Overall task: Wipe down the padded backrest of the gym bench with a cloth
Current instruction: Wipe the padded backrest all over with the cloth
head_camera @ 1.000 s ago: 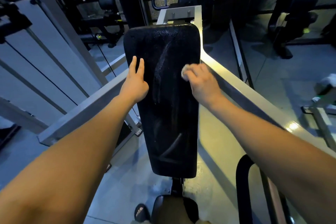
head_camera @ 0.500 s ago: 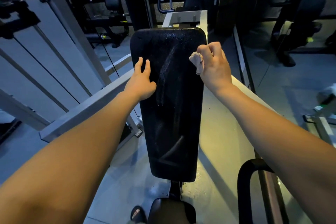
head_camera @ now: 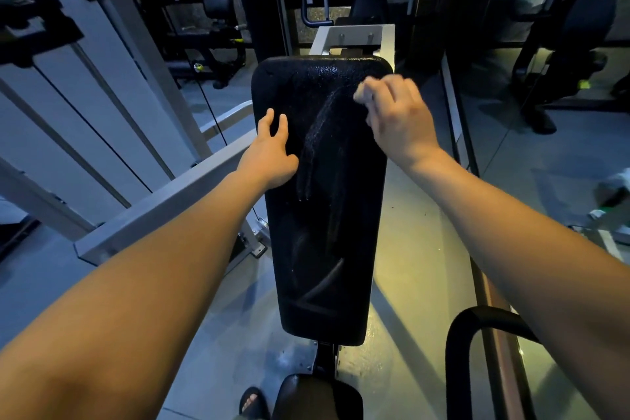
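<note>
At about nine o'clock from the pad's middle, the left hand rests flat on the left edge of the backrest, its fingers released and spread, grasping nothing, seemingly to steady the pad. The backrest itself runs from twelve to six o'clock through the centre of the view, black and textured, with pale streaks curving down its upper half and a few more low down near the seat. At about one o'clock, the right hand sits over the upper right corner with its fingers clenched around a small pale cloth, only a bunched scrap of which shows past the knuckles; whether it is touching the pad I cannot tell, since the hand is blurred. The likely trouble, in my judgement, is that so small a wad covers little with each pass, leaving strips between strokes, and could slip out of the fist near the pad's edge and fall to the floor. No containers are in view.
</note>
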A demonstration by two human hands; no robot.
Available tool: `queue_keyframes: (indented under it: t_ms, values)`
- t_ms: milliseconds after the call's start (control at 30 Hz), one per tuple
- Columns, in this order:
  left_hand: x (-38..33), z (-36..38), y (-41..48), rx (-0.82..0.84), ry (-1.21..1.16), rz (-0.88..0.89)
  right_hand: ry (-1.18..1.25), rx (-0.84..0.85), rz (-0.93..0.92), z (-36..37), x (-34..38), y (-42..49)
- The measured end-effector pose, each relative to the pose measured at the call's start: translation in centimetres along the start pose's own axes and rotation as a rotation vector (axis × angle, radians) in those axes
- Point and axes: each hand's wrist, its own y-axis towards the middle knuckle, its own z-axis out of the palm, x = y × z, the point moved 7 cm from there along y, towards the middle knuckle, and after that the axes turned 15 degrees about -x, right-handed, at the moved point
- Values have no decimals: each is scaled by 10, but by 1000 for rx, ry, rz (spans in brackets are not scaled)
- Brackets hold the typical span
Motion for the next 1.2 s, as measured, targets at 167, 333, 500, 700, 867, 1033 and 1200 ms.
queue_keyframes:
  t_ms: [167, 333, 500, 700, 867, 1033, 1200]
  values:
    - [2, 4, 0, -19, 13, -5, -103, -2, 107, 22, -16, 30]
    - [2, 5, 0, -23, 18, -8, 9, 167, -64, 31, 17, -47]
    - [1, 4, 1, -19, 21, 12, 38, 266, -178, 31, 24, -53]
    - [-1, 6, 0, -45, 46, 21, -46, 25, 7, 36, 9, 26]
    - [3, 6, 3, -50, 80, 37, 71, 250, -395, 44, 50, -36]
    - [5, 5, 1, -49, 66, 40, -50, 104, -202, 47, 19, 34]
    - [6, 6, 3, -53, 65, 49, 67, 195, -186, 52, 52, -5]
